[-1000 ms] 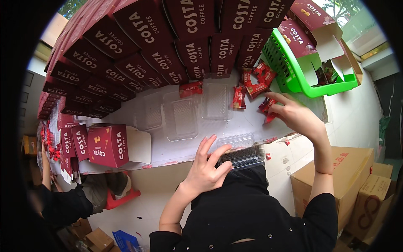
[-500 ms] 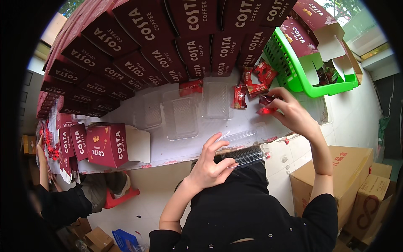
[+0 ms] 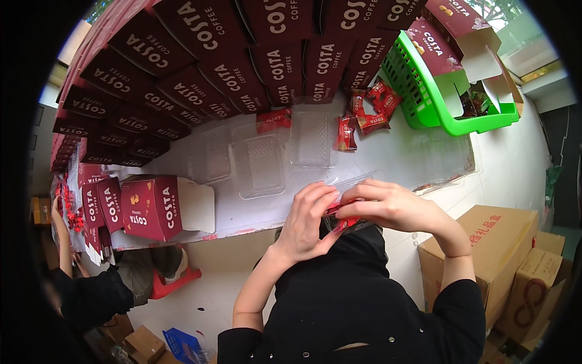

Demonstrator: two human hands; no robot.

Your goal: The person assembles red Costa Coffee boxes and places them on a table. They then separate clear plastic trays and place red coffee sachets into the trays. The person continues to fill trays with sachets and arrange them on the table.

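Observation:
At the table's near edge, my left hand [image 3: 301, 223] is closed on a clear plastic clamshell box [image 3: 353, 181], mostly hidden by both hands. My right hand [image 3: 391, 208] meets it there, its fingers closed on small red wrapped packets [image 3: 347, 223] at the box's opening. How many packets it holds cannot be made out. Farther in on the table lie more red wrapped packets [image 3: 373, 123] in a loose cluster. Open clear plastic trays [image 3: 259, 167] stand to their left, with a single red packet [image 3: 274, 120] behind them.
Dark red cartons [image 3: 221, 85] are stacked high along the back. A green basket [image 3: 451, 124] with opened cartons stands at the right. An open red carton [image 3: 154, 206] lies at the left, near another person's arm [image 3: 62, 236]. Brown cardboard boxes [image 3: 485, 242] sit on the floor at right.
My right hand has come from beside the packet cluster, left and nearer, to the box in my left hand, bringing red packets. My left hand has stayed nearly in place.

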